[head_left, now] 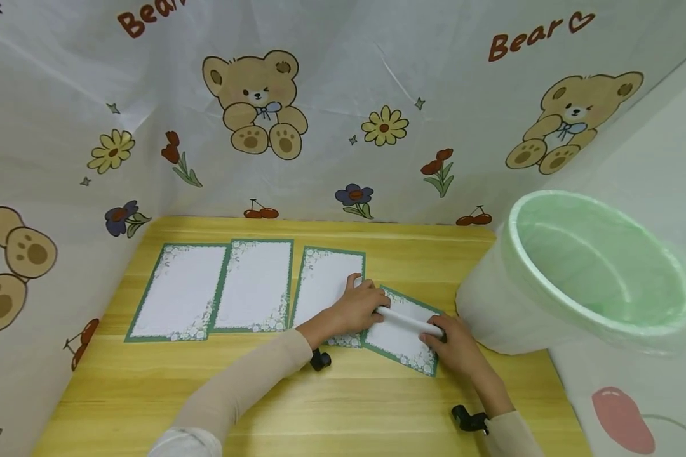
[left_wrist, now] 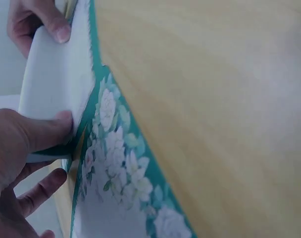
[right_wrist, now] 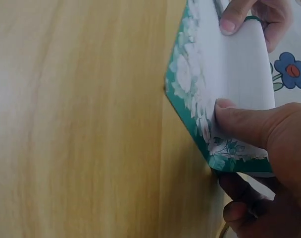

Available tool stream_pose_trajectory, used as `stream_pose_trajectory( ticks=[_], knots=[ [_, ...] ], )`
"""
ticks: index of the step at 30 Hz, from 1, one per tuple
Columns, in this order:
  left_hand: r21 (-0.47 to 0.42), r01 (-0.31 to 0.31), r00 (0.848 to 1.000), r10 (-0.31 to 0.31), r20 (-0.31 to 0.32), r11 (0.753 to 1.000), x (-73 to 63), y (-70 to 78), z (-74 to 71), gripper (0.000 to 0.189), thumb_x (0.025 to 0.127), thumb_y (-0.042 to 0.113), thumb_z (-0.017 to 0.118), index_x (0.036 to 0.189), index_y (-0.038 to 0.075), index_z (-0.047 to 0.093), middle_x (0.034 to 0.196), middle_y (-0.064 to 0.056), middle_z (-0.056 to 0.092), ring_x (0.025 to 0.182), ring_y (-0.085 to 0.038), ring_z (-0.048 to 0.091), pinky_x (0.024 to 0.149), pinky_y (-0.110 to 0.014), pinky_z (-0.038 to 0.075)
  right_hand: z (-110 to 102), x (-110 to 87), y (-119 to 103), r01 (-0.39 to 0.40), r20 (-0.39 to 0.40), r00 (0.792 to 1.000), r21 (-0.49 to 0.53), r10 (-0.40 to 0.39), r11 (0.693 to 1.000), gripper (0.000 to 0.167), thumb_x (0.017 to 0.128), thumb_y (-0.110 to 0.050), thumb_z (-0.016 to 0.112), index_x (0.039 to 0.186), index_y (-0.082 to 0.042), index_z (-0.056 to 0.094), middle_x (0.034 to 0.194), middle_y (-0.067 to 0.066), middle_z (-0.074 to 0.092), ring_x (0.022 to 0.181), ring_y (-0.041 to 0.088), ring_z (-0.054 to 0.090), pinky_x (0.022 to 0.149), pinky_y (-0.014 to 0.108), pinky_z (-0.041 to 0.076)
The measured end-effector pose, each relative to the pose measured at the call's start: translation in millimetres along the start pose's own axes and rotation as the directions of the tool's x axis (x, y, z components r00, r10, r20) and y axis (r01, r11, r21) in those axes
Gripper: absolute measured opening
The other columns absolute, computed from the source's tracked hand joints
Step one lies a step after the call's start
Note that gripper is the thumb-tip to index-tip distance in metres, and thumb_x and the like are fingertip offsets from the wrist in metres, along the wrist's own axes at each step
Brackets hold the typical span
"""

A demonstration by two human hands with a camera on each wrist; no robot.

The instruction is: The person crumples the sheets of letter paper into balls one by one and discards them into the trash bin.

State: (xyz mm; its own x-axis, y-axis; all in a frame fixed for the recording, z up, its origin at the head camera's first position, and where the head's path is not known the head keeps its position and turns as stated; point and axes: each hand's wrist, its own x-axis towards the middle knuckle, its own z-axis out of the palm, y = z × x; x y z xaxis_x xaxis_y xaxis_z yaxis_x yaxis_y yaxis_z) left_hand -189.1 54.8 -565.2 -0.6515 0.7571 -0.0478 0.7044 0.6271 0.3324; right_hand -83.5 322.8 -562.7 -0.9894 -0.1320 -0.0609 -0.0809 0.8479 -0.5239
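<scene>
Both hands hold the same bordered sheet (head_left: pixel 399 344), a white one with a green edge and printed flowers, set between them on the wooden table (head_left: pixel 297 412). The left hand (head_left: pixel 357 307) pinches one end of a raised bend in the paper, its thumb on top and fingers underneath. The right hand (head_left: pixel 456 343) pinches the opposite end the same way — thumb above, fingers below — so both grips are narrow, with only paper between. The bend runs as a smooth white ridge from one grip to the other; how much of the sheet below it rests on the table is hard to make out. The sheet lies turned at a slant between the grips.

Just beside the left grip, and partly under that hand and wrist, lies a third sheet (head_left: pixel 326 279) of the same pattern. Further out past it lie a second sheet (head_left: pixel 254 285) and, farthest from the grips, a first sheet (head_left: pixel 180 289), their neighbouring edges meeting. Near the right grip, on its outer side, stands a large bin (head_left: pixel 491 298) with a pale green inside. Beyond the grips, at the table's far edge, hangs a white cloth (head_left: pixel 343 76) printed with bears and flowers.
</scene>
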Motion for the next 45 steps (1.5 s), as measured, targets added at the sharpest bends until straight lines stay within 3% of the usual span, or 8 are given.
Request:
stream_pose_trajectory(
  ticks=[7,17,23,30,34,37,40,45],
  knots=[
    [-0.026,0.011,0.997,-0.013,-0.078,1.000,-5.9,-1.9,-5.2,0.020,0.105,0.033,0.072,0.124,0.033,0.075,0.125,0.014,0.075,0.120,-0.015,0.061,0.129,-0.063,0.021,-5.3,4.2,-0.5,0.026,-0.008,1.000,0.055,-0.025,0.998,0.010,0.101,-0.022,0.077,0.107,-0.016,0.072,0.099,0.000,0.069,0.090,0.015,0.053,0.079,0.031,0.044],
    [-0.259,-0.039,0.964,-0.031,-0.263,0.965,-29.9,-6.6,-40.0,0.010,0.103,0.031,0.076,0.113,0.028,0.075,0.110,0.012,0.077,0.100,-0.009,0.070,0.107,-0.049,0.052,-33.3,7.8,-23.7,0.263,-0.161,0.958,0.148,-0.239,0.954,0.013,0.099,-0.011,0.078,0.105,-0.018,0.069,0.089,-0.005,0.067,0.074,0.003,0.050,0.064,0.026,0.044],
    [-0.454,-0.091,0.954,-0.054,-0.295,0.887,-45.7,-4.4,-62.8,0.011,0.104,0.028,0.075,0.114,0.026,0.072,0.112,0.010,0.074,0.095,-0.007,0.066,0.081,-0.036,0.058,-48.8,7.4,-42.5,0.278,-0.231,0.943,0.160,-0.238,0.947,0.025,0.098,-0.009,0.079,0.117,-0.021,0.068,0.104,-0.004,0.074,0.083,0.004,0.059,0.069,0.026,0.049],
    [-0.642,-0.132,0.944,-0.102,-0.315,0.755,-60.8,-2.1,-78.7,0.020,0.104,0.025,0.075,0.123,0.021,0.072,0.113,0.001,0.076,0.097,-0.011,0.072,0.084,-0.042,0.062,-59.3,6.8,-61.8,0.336,-0.296,0.921,0.280,-0.253,0.899,0.047,0.098,0.002,0.076,0.140,-0.013,0.062,0.121,0.002,0.072,0.100,0.001,0.066,0.077,0.022,0.057],
    [-0.716,-0.172,0.928,-0.132,-0.348,0.676,-67.3,-0.5,-84.8,0.026,0.104,0.022,0.075,0.130,0.021,0.069,0.113,-0.002,0.074,0.092,-0.013,0.070,0.081,-0.043,0.062,-61.2,7.3,-71.7,0.386,-0.355,0.901,0.398,-0.249,0.832,0.060,0.098,0.008,0.073,0.152,-0.008,0.053,0.122,-0.003,0.067,0.098,0.005,0.069,0.079,0.018,0.059],
    [-0.734,-0.231,0.905,-0.136,-0.404,0.639,-69.9,-0.9,-88.2,0.037,0.104,0.018,0.074,0.139,0.022,0.063,0.108,-0.004,0.067,0.083,-0.014,0.064,0.077,-0.036,0.058,-61.1,10.6,-77.3,0.470,-0.435,0.861,0.485,-0.262,0.738,0.061,0.096,0.015,0.070,0.152,0.002,0.050,0.120,-0.005,0.070,0.097,0.009,0.073,0.079,0.018,0.060],
    [-0.736,-0.282,0.881,-0.137,-0.453,0.616,-71.3,-1.2,-92.0,0.048,0.105,0.015,0.073,0.149,0.024,0.057,0.104,-0.005,0.061,0.079,-0.015,0.058,0.075,-0.029,0.054,-60.3,14.1,-80.4,0.543,-0.512,0.817,0.525,-0.267,0.655,0.060,0.093,0.021,0.068,0.149,0.009,0.049,0.117,-0.002,0.075,0.097,0.010,0.075,0.080,0.017,0.061],
    [-0.733,-0.333,0.847,-0.154,-0.509,0.594,-75.0,-2.5,-93.6,0.043,0.105,0.010,0.071,0.147,0.017,0.062,0.120,-0.008,0.068,0.080,-0.014,0.061,0.073,-0.026,0.051,-58.3,19.0,-85.1,0.616,-0.571,0.768,0.537,-0.289,0.576,0.055,0.091,0.025,0.067,0.143,0.014,0.053,0.118,0.004,0.077,0.096,0.010,0.075,0.081,0.017,0.061]
  ],
)
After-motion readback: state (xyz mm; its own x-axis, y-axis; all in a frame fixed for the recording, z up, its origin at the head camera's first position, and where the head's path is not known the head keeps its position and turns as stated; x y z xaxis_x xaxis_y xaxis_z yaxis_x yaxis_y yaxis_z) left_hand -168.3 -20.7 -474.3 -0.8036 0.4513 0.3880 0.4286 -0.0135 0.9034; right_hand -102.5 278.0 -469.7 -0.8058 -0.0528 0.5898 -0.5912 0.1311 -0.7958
